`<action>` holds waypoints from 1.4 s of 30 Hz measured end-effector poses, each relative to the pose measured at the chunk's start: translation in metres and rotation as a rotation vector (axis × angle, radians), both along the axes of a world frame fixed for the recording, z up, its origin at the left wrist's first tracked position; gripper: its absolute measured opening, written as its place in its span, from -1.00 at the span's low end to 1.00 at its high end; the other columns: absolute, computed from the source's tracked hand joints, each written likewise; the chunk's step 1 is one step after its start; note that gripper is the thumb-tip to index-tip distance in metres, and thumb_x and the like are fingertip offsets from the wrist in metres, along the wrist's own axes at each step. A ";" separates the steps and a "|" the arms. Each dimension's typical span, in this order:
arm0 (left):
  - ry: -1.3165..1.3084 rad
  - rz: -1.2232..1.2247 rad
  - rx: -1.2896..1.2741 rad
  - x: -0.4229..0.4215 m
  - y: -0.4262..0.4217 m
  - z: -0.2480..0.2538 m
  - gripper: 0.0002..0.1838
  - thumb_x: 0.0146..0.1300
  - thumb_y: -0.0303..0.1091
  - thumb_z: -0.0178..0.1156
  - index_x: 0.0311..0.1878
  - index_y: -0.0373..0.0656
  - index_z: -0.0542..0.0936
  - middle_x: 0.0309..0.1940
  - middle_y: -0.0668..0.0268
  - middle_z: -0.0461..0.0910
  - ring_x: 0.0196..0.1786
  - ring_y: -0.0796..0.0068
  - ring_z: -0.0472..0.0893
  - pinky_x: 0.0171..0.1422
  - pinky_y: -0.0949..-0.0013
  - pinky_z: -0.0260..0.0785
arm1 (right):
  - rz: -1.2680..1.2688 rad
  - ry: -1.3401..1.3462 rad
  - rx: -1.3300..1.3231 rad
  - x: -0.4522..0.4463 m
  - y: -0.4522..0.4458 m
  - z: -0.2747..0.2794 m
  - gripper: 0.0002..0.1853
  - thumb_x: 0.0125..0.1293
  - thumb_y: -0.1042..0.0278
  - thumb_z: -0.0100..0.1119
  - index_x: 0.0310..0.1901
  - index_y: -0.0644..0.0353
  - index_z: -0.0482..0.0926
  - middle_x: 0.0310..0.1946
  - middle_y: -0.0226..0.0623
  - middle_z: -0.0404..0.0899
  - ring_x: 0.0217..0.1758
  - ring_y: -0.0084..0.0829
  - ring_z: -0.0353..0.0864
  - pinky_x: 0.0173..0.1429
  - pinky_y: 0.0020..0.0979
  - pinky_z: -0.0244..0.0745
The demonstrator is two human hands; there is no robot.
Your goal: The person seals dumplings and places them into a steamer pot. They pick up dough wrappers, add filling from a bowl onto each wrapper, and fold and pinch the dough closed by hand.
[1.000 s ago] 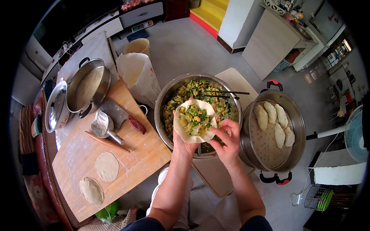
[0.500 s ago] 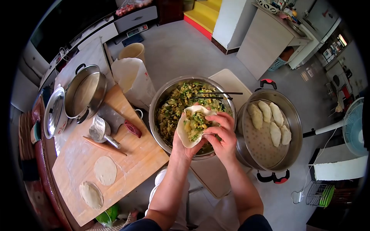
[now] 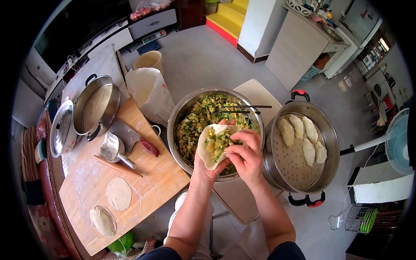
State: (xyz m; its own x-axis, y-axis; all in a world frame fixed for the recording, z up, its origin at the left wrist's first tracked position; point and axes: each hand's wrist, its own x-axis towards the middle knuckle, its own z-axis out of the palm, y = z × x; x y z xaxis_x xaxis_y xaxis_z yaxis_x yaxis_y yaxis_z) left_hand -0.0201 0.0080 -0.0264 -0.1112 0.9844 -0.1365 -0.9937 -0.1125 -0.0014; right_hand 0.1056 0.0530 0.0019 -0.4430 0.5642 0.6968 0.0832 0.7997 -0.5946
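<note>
Dough wrapper (image 3: 203, 150), cupped in left hand (image 3: 206, 169) and gripped at its edge by right hand (image 3: 248, 157), above steel bowl (image 3: 170, 138): liable to split or leak if pressed with filling (image 3: 215, 141) caught along the rim.

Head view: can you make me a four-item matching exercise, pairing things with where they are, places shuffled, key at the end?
Things
1. Filled dough wrapper
2. Black chopsticks
3. Rolling pin
4. Five folded dumplings

Places
A. On the wooden board
B. Inside the pot with black-and-red handles
C. Held between the left hand and right hand
D. Over the rim of the metal bowl of chopped filling

Pairs: 1-C, 2-D, 3-A, 4-B
</note>
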 end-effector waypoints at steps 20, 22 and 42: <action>0.036 -0.054 -0.113 0.004 -0.007 -0.017 -0.65 0.49 -0.18 -0.04 -0.02 -0.26 0.60 -0.11 0.13 0.64 -0.11 0.26 0.67 -0.10 0.19 0.65 | -0.029 -0.012 -0.003 0.001 0.001 -0.004 -0.77 -0.07 0.55 0.47 -0.32 0.14 0.66 -0.04 -0.30 0.61 0.17 -0.10 0.49 0.22 -0.09 0.41; 0.082 -0.068 -0.122 0.005 -0.009 -0.017 -0.61 0.49 -0.13 -0.06 0.00 -0.26 0.60 -0.14 0.18 0.66 -0.15 0.30 0.68 -0.18 0.22 0.64 | -0.041 -0.001 0.022 -0.001 0.003 -0.002 -0.75 -0.10 0.56 0.47 -0.33 0.13 0.66 -0.05 -0.26 0.59 0.17 -0.08 0.48 0.20 -0.09 0.42; -0.022 -0.150 -0.114 0.012 -0.013 -0.029 -0.58 0.53 0.03 -0.09 -0.07 -0.06 0.63 -0.14 0.27 0.67 -0.10 0.23 0.65 0.03 0.02 0.52 | -0.007 0.039 -0.357 0.006 0.001 -0.022 -0.69 -0.04 0.60 0.48 -0.20 0.28 0.66 -0.20 -0.24 0.59 -0.01 -0.26 0.60 -0.04 -0.30 0.56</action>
State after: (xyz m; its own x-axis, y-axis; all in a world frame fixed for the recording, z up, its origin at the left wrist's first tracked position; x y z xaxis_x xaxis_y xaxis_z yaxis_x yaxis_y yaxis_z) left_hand -0.0080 -0.0047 -0.0557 0.0397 0.9677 -0.2490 -0.9992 0.0362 -0.0187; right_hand 0.1114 0.0544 -0.0198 -0.4151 0.7780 0.4716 0.0600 0.5407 -0.8391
